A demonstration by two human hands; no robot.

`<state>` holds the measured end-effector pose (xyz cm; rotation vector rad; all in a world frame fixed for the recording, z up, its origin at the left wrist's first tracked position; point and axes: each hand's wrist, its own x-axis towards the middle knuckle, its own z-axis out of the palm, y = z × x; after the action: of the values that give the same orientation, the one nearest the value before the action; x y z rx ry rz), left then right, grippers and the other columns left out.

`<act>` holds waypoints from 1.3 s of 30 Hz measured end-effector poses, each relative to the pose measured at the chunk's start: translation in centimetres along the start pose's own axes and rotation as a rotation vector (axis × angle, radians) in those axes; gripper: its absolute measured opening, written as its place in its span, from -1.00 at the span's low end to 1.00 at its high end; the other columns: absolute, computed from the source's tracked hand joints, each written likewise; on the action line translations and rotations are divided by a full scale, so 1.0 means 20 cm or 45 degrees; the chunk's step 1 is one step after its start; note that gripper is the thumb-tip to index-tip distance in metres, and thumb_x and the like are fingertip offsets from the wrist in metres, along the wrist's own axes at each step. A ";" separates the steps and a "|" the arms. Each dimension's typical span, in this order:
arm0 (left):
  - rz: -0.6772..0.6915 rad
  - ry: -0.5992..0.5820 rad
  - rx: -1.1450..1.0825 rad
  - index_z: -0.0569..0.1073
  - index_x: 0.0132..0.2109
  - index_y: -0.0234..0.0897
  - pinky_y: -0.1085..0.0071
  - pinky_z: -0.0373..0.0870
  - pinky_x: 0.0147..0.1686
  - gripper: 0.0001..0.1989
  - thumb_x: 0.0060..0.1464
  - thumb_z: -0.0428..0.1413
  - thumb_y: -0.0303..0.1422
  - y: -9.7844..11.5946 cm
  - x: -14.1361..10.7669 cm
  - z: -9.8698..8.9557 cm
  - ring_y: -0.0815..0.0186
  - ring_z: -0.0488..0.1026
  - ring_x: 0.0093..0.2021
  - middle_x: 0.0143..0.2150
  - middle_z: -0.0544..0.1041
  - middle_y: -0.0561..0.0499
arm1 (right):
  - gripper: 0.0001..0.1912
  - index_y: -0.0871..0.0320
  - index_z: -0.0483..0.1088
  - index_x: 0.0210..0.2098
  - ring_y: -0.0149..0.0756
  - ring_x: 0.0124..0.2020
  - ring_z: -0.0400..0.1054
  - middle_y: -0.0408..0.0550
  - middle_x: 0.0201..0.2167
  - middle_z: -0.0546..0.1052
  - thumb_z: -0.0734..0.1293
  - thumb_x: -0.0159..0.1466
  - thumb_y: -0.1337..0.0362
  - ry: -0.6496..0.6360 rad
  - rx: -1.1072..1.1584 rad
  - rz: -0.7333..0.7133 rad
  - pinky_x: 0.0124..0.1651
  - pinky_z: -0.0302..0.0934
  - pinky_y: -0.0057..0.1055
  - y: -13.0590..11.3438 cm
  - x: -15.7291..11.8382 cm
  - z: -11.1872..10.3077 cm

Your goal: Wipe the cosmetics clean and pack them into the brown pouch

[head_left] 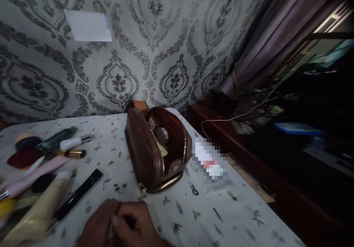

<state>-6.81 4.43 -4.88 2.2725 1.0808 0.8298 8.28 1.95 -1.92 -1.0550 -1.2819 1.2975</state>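
Observation:
Both hands meet at the bottom middle, just in front of an unzipped brown makeup bag (143, 151). My left hand (98, 223) is closed, its fingers curled against the other hand. Pressed to it, my right hand (136, 221) is closed too, thumb bent inward. A small pale bit shows between them, too blurred to name. Inside the bag I see a round compact-like container (162, 134) and a glittery item (152, 122). Left of the hands lie a black slim tube (79, 195), a beige squeeze tube (41, 210) and a pink-handled brush (35, 177).
The patterned bedsheet (226, 217) spreads under everything. Farther left lie a dark green tube (56, 140), a white tube (73, 142) and a red sponge (23, 159). A blurred-out white item (207, 158) sits right of the bag, near a dark red wooden ledge (221, 125) with a cable.

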 end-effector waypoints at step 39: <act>-0.825 0.347 0.744 0.40 -0.16 -0.28 0.26 0.29 -0.08 -0.84 0.12 0.00 -0.38 -0.17 -0.12 -0.97 0.10 0.39 -0.02 -0.09 0.50 -0.17 | -0.40 0.15 0.33 -0.60 -0.46 -0.73 0.04 -0.23 -0.78 0.19 0.26 0.15 -0.28 -0.074 -0.252 0.010 -0.65 -0.07 -0.49 -0.04 -0.02 0.03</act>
<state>-23.38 7.62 5.75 2.0125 2.2637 0.5999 7.77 1.41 -1.11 -1.1676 -1.4746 1.2335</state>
